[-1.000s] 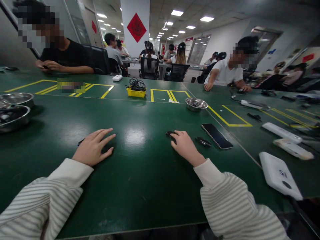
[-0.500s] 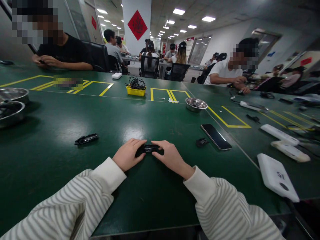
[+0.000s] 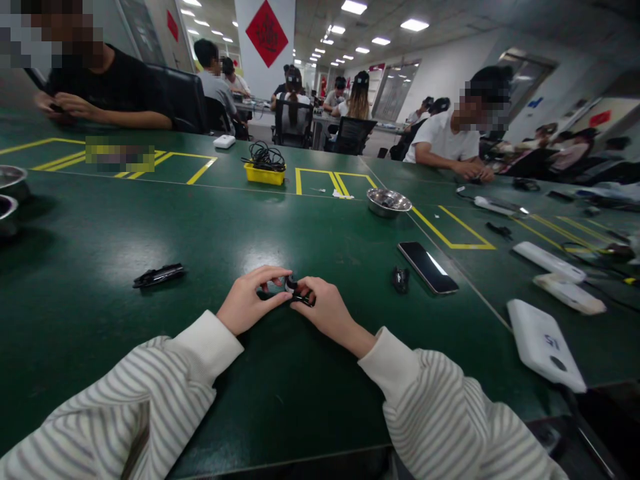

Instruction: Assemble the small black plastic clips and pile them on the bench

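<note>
My left hand (image 3: pixel 251 300) pinches a small round dark piece (image 3: pixel 290 284) with a pale band between thumb and fingertips. In my right hand (image 3: pixel 326 308) is a shiny black plastic part (image 3: pixel 305 298), its far end hidden by the curled fingers. The two pieces meet or nearly touch; whether they are joined I cannot tell. Left of my hands lies a long black plastic casing (image 3: pixel 159 275). A small black plastic piece (image 3: pixel 400 280) rests on the right, beside a dark-screened phone (image 3: pixel 429 267).
The green table (image 3: pixel 240 227) bears yellow tape outlines. Further back are a yellow bin of black cables (image 3: pixel 265 175) and a metal bowl (image 3: pixel 389 203). White devices (image 3: pixel 546 345) line the right, and more bowls (image 3: pixel 13 183) the left. Co-workers (image 3: pixel 447 143) sit across the table.
The black part, earlier level between both hands, is now tilted, and a round dark piece shows at my left fingertips. The small piece near the phone has turned. The view has shifted slightly.
</note>
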{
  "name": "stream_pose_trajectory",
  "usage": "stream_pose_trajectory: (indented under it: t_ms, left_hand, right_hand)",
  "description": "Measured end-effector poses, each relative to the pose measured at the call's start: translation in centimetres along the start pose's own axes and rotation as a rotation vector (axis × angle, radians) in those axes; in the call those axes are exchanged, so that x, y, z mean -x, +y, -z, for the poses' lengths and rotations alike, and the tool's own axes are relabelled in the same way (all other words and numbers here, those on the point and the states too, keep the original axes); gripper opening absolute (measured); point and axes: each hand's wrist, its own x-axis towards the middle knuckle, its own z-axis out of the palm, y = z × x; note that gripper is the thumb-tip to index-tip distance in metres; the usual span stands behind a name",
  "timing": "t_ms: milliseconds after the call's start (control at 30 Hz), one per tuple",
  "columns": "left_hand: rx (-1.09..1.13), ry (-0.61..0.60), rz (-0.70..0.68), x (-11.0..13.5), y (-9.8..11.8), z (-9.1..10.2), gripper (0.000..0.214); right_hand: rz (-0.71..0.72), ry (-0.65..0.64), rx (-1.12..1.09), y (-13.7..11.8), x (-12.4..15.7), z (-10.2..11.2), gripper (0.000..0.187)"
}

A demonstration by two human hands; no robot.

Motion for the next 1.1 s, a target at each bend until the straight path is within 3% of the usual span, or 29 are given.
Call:
stream_pose_trajectory:
  t_ms: [300, 433, 567, 767, 900, 1100]
  left_hand:
    - [-0.132, 0.074, 0.084, -0.3, 0.9, -1.6, 0.034]
    - [-0.072, 0.093, 0.128, -0.2, 0.8, -1.3, 0.033]
    - [0.14, 0.097, 0.171, 0.2, 0.1, 0.5, 0.035]
    - [0.379, -0.147, 0.175, 1.5, 0.2, 1.9, 0.031]
    - [0.183, -0.311, 0.107, 1.9, 0.4, 1.1, 0.03]
    - [-0.043, -0.373, -0.062, 1.7, -0.1, 0.8, 0.025]
  right_hand:
    - [0.103, 0.041, 0.246, -0.5, -0.1, -0.9, 0.002]
    - [0.116, 0.026, 0.256, -0.6, 0.1, -0.3, 0.016]
    - [0.068, 0.023, 0.232, -0.3, 0.7, 1.3, 0.023]
    - [0.043, -0.128, 0.222, 0.5, 0.8, 2.5, 0.01]
    - [-0.015, -0.238, 0.216, 0.5, 0.4, 3.4, 0.009]
    - [-0.096, -0.468, 0.154, 0.8, 0.6, 5.6, 0.007]
